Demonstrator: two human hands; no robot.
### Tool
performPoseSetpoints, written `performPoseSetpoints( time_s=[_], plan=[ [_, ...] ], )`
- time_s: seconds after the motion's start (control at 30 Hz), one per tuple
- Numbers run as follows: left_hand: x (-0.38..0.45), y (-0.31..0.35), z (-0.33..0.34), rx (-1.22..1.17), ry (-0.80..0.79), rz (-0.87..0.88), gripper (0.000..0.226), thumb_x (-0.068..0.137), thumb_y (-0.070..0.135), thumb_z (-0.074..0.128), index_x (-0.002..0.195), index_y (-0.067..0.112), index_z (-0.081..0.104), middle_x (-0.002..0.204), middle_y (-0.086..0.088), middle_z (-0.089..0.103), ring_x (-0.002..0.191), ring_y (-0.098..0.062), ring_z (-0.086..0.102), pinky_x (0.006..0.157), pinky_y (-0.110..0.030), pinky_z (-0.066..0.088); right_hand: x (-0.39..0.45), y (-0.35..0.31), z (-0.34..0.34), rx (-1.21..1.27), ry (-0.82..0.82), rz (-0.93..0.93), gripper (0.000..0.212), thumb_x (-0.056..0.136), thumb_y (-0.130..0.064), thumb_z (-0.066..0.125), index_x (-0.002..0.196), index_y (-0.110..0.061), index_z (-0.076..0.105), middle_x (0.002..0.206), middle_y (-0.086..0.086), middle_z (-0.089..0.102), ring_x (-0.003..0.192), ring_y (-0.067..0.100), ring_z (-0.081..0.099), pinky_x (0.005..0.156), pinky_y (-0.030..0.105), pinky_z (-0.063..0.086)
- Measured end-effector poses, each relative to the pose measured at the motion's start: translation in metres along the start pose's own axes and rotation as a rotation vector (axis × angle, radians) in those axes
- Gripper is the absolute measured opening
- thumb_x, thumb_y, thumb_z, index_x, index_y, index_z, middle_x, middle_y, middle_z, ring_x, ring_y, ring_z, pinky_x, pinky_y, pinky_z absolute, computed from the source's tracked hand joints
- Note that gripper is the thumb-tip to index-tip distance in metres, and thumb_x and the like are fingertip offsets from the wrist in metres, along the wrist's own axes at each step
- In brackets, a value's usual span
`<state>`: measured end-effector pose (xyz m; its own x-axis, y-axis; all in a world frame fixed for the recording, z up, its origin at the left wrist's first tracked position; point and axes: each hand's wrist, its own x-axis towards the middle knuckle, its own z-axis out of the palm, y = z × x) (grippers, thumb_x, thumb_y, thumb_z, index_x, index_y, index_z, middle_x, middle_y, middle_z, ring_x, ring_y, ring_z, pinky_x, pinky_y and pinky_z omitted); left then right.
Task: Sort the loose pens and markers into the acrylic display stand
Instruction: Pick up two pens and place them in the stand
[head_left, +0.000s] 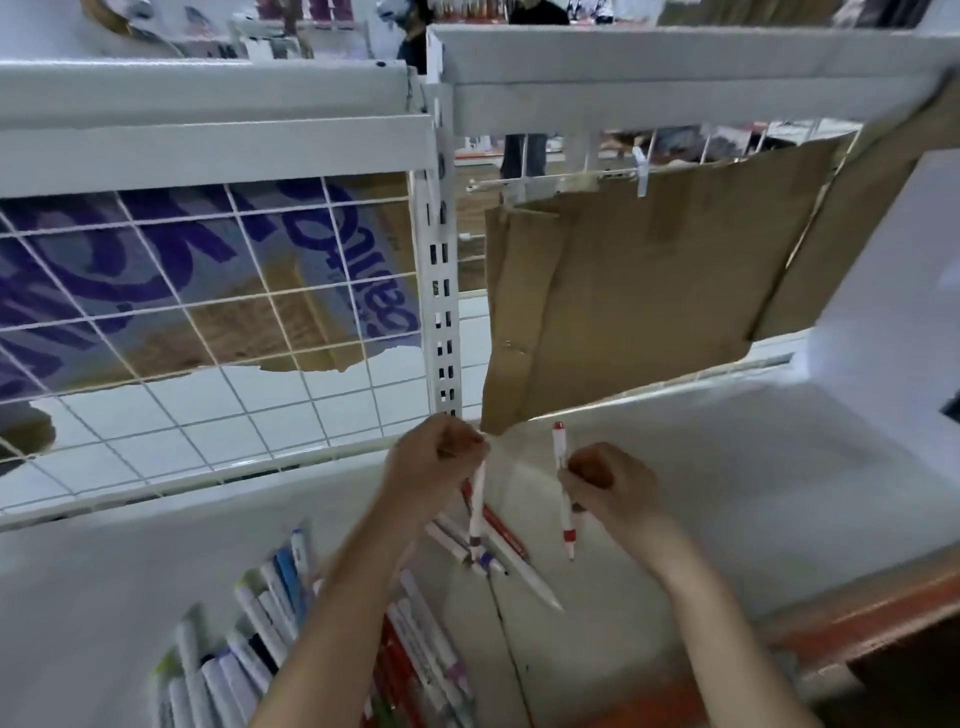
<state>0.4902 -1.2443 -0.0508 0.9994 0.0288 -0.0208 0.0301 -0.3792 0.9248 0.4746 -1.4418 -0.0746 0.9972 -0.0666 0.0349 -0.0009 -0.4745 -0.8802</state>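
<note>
Your right hand (605, 486) pinches a white pen with red ends (563, 488) upright in its fingers; your left hand (436, 457) grips another white pen (477, 512), hanging down. Loose pens (498, 551) lie below on the white shelf (727, 467). Markers (249, 639) stand in rows at lower left; the wire grid (208, 322) closes the back.

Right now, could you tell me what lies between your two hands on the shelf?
In the head view, a small pile of loose pens lies on the white shelf below the gap between the left hand and the right hand, each gripping a red-and-white pen.
</note>
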Motion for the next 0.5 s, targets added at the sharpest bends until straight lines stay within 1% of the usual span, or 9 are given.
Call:
performPoseSetpoints(
  time_s=[0.03,0.07,0.1,0.13,0.17,0.23,0.33,0.43,0.5],
  plan=[
    [-0.001,0.011,0.008,-0.03,-0.025,0.032,0.004,0.082,0.013,0.067,0.084,0.015,0.065,0.084,-0.005,0.069,0.082,-0.023,0.067,0.08,-0.041,0.056,-0.004,0.0,-0.011,0.055,0.01,0.006,0.012,0.084,-0.011,0.066,0.075,-0.015,0.058,0.072,0.001,0.064,0.071,0.02,0.064,0.072,0.034,0.053],
    [-0.003,0.022,0.017,-0.058,-0.056,0.061,0.004,0.083,0.013,0.066,0.085,0.015,0.065,0.085,-0.004,0.069,0.082,-0.02,0.067,0.079,-0.037,0.057,-0.009,0.0,-0.023,0.11,0.01,0.004,0.011,0.084,-0.008,0.065,0.077,-0.012,0.057,0.073,0.004,0.063,0.068,0.018,0.064,0.069,0.03,0.053],
    [-0.004,0.033,0.027,-0.088,-0.086,0.086,0.006,0.084,0.013,0.066,0.085,0.018,0.065,0.085,-0.002,0.069,0.081,-0.016,0.067,0.077,-0.031,0.057,-0.014,0.002,-0.037,0.159,0.012,-0.001,0.008,0.085,-0.006,0.064,0.08,-0.01,0.058,0.074,0.005,0.064,0.067,0.014,0.065,0.067,0.026,0.053],
    [-0.006,0.044,0.037,-0.116,-0.113,0.106,0.009,0.085,0.014,0.066,0.084,0.023,0.065,0.086,0.001,0.069,0.081,-0.012,0.066,0.077,-0.027,0.057,-0.02,0.004,-0.051,0.194,0.021,-0.006,0.006,0.085,-0.007,0.064,0.084,-0.011,0.06,0.077,0.006,0.066,0.069,0.012,0.066,0.067,0.026,0.053],
    [-0.008,0.054,0.05,-0.131,-0.138,0.128,0.012,0.085,0.016,0.066,0.083,0.027,0.065,0.086,0.005,0.069,0.081,-0.009,0.066,0.078,-0.025,0.056,-0.027,0.007,-0.065,0.217,0.042,-0.008,0.006,0.085,-0.009,0.065,0.086,-0.013,0.062,0.079,0.006,0.068,0.073,0.014,0.067,0.069,0.029,0.054],
    [-0.012,0.073,0.077,-0.122,-0.188,0.192,0.012,0.084,0.019,0.067,0.083,0.03,0.066,0.084,0.007,0.07,0.081,-0.008,0.066,0.08,-0.031,0.056,-0.04,0.014,-0.095,0.247,0.119,-0.014,0.01,0.084,-0.009,0.066,0.086,-0.018,0.063,0.079,-0.001,0.069,0.078,0.018,0.068,0.072,0.033,0.056],
    [-0.019,0.1,0.125,-0.098,-0.241,0.288,0.009,0.085,0.016,0.065,0.083,0.024,0.067,0.08,0.003,0.07,0.078,-0.012,0.067,0.081,-0.041,0.056,-0.057,0.026,-0.146,0.255,0.235,-0.024,0.015,0.084,-0.007,0.065,0.085,-0.021,0.061,0.075,-0.005,0.068,0.077,0.016,0.068,0.071,0.032,0.057],
    [-0.029,0.127,0.18,-0.112,-0.275,0.334,0.008,0.086,0.015,0.064,0.084,0.022,0.067,0.081,0.001,0.07,0.078,-0.013,0.067,0.081,-0.043,0.055,-0.07,0.048,-0.202,0.205,0.25,-0.01,0.019,0.085,-0.009,0.064,0.09,-0.026,0.059,0.083,-0.002,0.067,0.08,0.017,0.068,0.076,0.04,0.057],
    [-0.037,0.146,0.219,-0.143,-0.298,0.358,0.008,0.086,0.012,0.063,0.084,0.019,0.067,0.082,-0.001,0.07,0.077,-0.012,0.066,0.082,-0.043,0.056,-0.077,0.066,-0.241,0.15,0.262,-0.019,0.022,0.085,-0.011,0.064,0.095,-0.03,0.056,0.087,-0.001,0.067,0.083,0.017,0.067,0.08,0.044,0.056]
  ],
)
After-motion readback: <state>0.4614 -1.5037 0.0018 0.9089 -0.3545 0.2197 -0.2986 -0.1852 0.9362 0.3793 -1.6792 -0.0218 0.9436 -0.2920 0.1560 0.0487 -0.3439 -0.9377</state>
